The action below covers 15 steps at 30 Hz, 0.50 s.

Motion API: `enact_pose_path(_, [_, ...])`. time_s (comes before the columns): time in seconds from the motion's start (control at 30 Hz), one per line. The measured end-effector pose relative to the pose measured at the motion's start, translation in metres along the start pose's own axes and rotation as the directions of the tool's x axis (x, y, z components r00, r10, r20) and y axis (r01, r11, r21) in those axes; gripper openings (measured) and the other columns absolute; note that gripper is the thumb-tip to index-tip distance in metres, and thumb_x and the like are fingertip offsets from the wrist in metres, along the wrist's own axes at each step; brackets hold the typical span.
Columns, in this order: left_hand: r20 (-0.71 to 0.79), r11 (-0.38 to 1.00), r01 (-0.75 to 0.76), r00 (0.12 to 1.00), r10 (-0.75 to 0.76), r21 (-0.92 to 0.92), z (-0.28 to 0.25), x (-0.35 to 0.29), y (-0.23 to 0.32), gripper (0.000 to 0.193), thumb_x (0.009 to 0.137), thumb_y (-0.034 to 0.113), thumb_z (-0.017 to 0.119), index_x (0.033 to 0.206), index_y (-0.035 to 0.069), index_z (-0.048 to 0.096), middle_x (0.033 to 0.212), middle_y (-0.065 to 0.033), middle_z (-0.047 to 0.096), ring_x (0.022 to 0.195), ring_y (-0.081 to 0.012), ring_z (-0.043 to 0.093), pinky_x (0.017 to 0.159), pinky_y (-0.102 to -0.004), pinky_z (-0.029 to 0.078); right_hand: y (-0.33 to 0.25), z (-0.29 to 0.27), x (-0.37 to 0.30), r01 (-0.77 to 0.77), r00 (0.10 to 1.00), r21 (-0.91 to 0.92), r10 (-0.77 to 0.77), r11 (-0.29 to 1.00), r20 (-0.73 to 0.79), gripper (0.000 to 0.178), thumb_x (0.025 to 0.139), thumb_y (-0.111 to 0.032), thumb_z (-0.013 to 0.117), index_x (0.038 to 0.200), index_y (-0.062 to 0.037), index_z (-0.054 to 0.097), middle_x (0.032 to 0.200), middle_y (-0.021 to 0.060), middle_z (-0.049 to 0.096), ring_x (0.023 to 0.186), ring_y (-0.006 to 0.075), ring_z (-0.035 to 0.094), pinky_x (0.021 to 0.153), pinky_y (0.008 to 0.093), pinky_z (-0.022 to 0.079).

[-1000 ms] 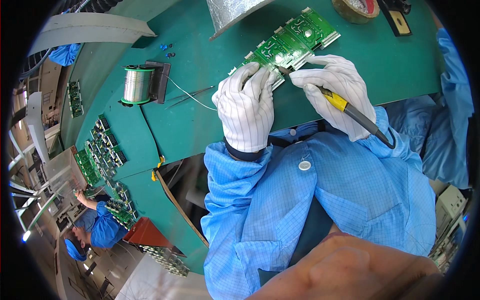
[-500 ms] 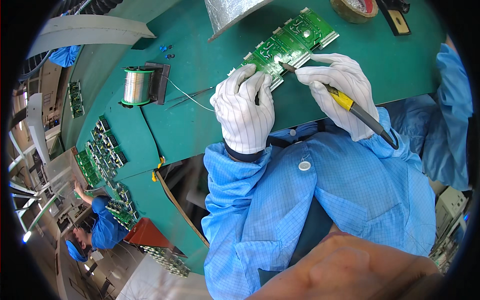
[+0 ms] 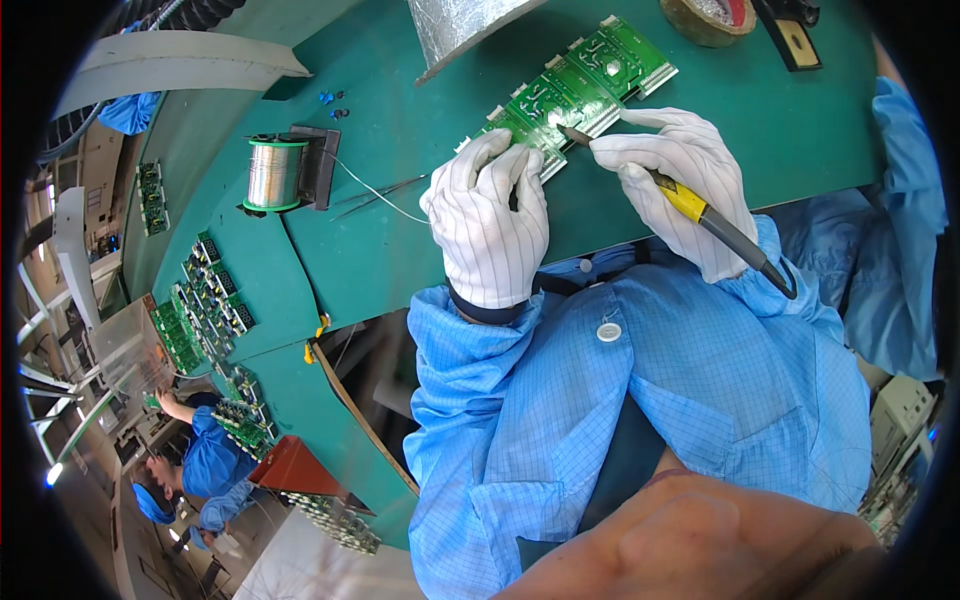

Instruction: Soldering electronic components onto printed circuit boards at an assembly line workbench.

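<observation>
My right hand (image 3: 685, 185), in a white striped glove, is closed around a yellow and grey soldering iron (image 3: 688, 202). Its dark tip reaches the green circuit board panel (image 3: 575, 85), which lies slanted on the green mat. My left hand (image 3: 490, 215), gloved the same way, rests its curled fingers on the panel's near left end. Thin solder wire (image 3: 385, 199) runs from a spool (image 3: 273, 174) into this hand; the wire's end is hidden by the fingers. Tweezers (image 3: 375, 197) lie beside the left hand, partly under the wire.
A foil-covered duct (image 3: 465, 30) hangs beyond the panel. At the far right are a round tin (image 3: 708, 22) and a black holder (image 3: 790, 40). Several assembled boards (image 3: 210, 290) lie to the left. A person in blue (image 3: 210, 455) works past them; another blue sleeve (image 3: 910, 150) shows at right.
My hands, the iron and the panel stay in place. The person at the left has shifted an arm, and another blue-clothed figure shows behind. The sleeve at right has moved slightly.
</observation>
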<state>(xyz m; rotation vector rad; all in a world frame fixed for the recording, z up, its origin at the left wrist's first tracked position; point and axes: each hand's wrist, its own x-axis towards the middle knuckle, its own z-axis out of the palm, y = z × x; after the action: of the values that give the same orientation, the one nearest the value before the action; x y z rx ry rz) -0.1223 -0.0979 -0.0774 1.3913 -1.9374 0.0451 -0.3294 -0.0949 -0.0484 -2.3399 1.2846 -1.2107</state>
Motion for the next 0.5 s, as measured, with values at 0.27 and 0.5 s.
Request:
enact_pose_path(0.27, [0.0,1.0,0.006,1.0,-0.006,0.011,0.0001,-0.001,-0.0006,0.017,0.08,0.014,0.079,0.095,0.013,0.07,0.108,-0.0017,0.067,0.101,-0.0232,0.063,0.091,-0.0373,0.047,0.0022,0.0058,-0.0049,0.01,1.0,-0.002,-0.01,1.0,-0.013,0.019,0.083,-0.012,0.074,0.102,-0.0135,0.074,0.096,0.0003,0.075,0.09,0.0203,0.07,0.099,0.0377,0.048])
enact_pose_path(0.5, [-0.001,1.0,-0.019,1.0,0.019,0.011,0.0012,0.0019,-0.0016,0.021,0.077,0.015,0.082,0.097,0.015,0.074,0.104,-0.002,0.067,0.096,-0.0227,0.064,0.086,-0.0359,0.05,0.0033,0.0076,-0.0051,0.0,1.0,0.022,0.0,1.0,0.014,0.02,0.083,-0.013,0.075,0.103,-0.0133,0.074,0.097,0.0014,0.075,0.094,0.0216,0.07,0.099,0.0375,0.047])
